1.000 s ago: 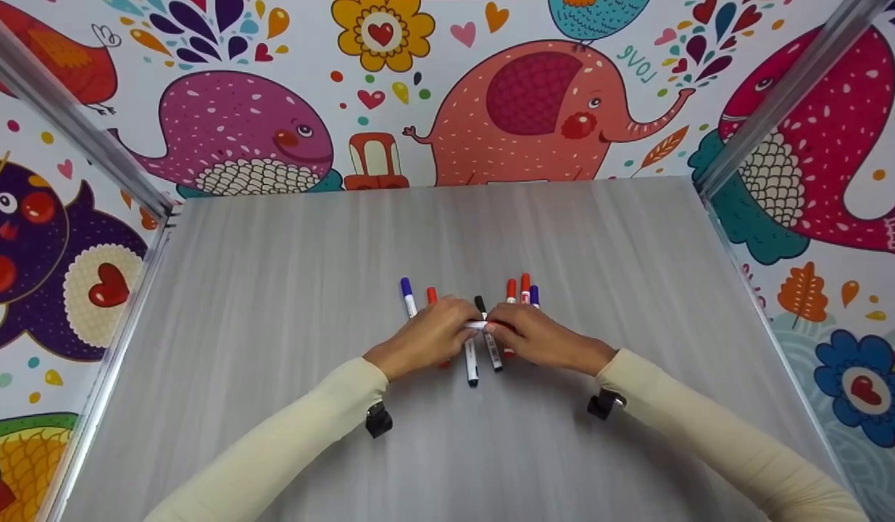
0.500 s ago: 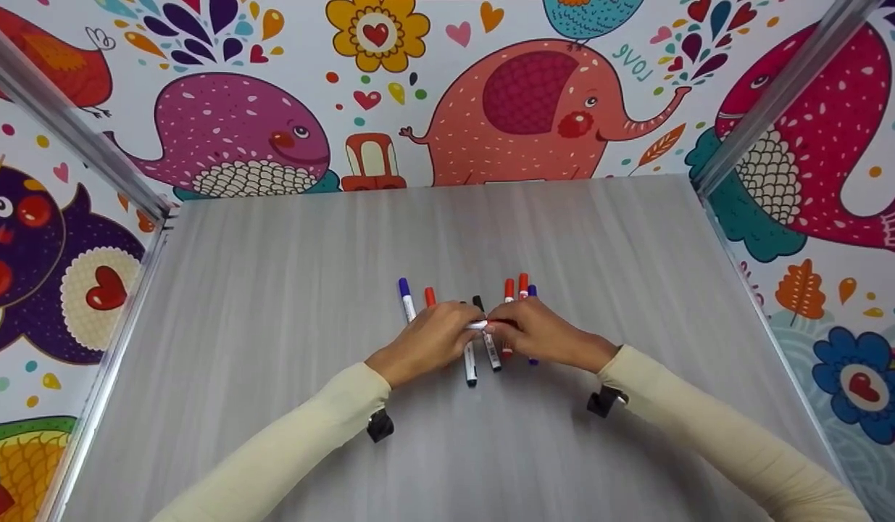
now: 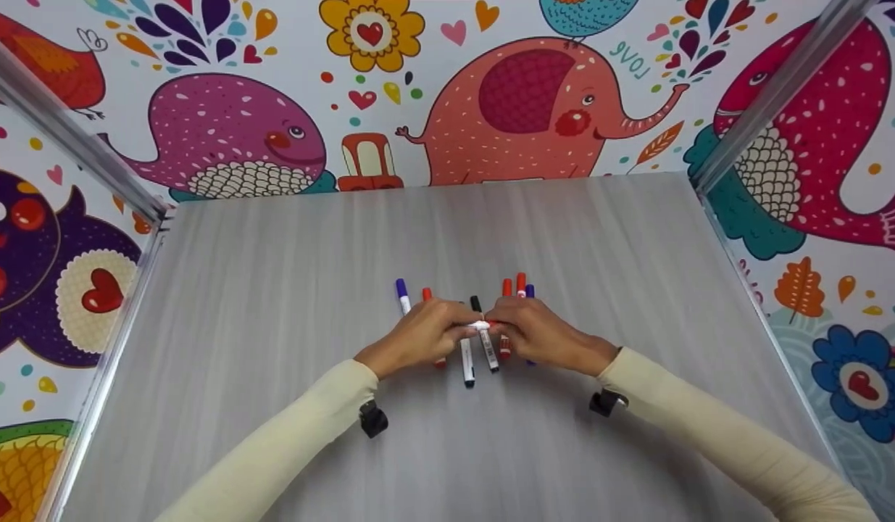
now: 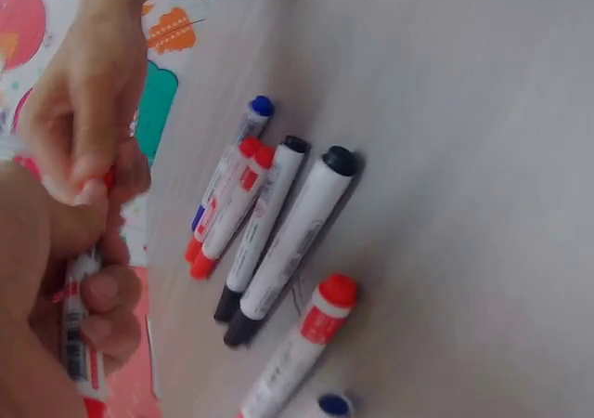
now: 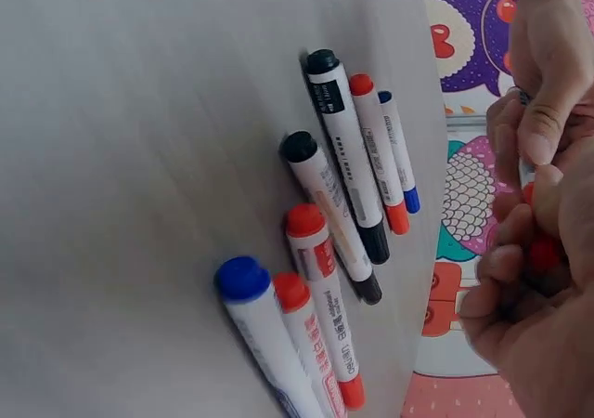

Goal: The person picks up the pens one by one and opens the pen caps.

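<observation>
I observe the left hand [image 3: 427, 330] gripping a white, red-ended plastic marker [image 4: 83, 367] above loose white-barrelled markers [image 4: 292, 246], the right hand [image 3: 538, 333] pinching its red end; a sudden slip could, I judge, scatter those below.

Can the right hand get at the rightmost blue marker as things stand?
Probably not right away: the right hand pinches the held marker. The blue marker looks within easy reach, with nothing visible lying on it, so letting go would likely leave the way free.
</observation>
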Action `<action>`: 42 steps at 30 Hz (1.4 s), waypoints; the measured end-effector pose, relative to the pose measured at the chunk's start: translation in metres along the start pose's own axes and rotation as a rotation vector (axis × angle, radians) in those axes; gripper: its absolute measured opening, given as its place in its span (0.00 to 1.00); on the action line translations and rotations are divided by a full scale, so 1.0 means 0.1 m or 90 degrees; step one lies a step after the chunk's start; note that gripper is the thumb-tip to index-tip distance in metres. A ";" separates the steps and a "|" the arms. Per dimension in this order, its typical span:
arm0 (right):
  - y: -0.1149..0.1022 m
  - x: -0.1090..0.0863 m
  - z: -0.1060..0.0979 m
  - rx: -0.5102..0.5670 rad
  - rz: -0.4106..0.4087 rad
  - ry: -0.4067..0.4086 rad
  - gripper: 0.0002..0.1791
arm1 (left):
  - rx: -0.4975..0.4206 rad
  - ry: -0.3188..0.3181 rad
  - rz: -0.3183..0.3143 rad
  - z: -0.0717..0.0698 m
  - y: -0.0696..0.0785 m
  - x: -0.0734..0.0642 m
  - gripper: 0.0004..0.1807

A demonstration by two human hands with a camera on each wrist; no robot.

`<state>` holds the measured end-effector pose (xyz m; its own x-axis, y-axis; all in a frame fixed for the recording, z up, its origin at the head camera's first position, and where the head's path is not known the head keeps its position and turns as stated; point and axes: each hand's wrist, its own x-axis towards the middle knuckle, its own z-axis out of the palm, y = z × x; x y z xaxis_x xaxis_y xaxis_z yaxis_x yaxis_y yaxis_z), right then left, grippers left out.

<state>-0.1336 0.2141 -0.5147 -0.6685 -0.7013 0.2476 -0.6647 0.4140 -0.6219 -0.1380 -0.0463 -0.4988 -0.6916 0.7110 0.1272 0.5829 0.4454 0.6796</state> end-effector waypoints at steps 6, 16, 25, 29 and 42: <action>0.07 -0.05 -0.15 0.031 -0.014 0.062 0.07 | 0.005 0.005 -0.010 -0.09 -0.01 -0.04 0.14; 0.09 -0.11 -0.15 0.053 0.051 0.061 0.14 | 0.029 0.017 -0.039 -0.09 0.01 -0.06 0.16; 0.13 -0.15 -0.13 0.071 0.032 0.101 0.16 | 0.016 0.076 0.000 -0.05 -0.07 -0.12 0.15; 0.14 -0.16 -0.13 0.073 0.030 0.106 0.16 | 0.005 0.092 0.000 -0.04 -0.08 -0.13 0.12; 0.12 -0.18 -0.18 0.063 0.128 0.091 0.17 | 0.051 0.154 -0.007 -0.02 -0.12 -0.20 0.09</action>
<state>-0.1352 0.2421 -0.5136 -0.8285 -0.5191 0.2102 -0.4829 0.4722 -0.7375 -0.1314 -0.0669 -0.5083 -0.7741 0.5593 0.2967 0.6007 0.5009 0.6230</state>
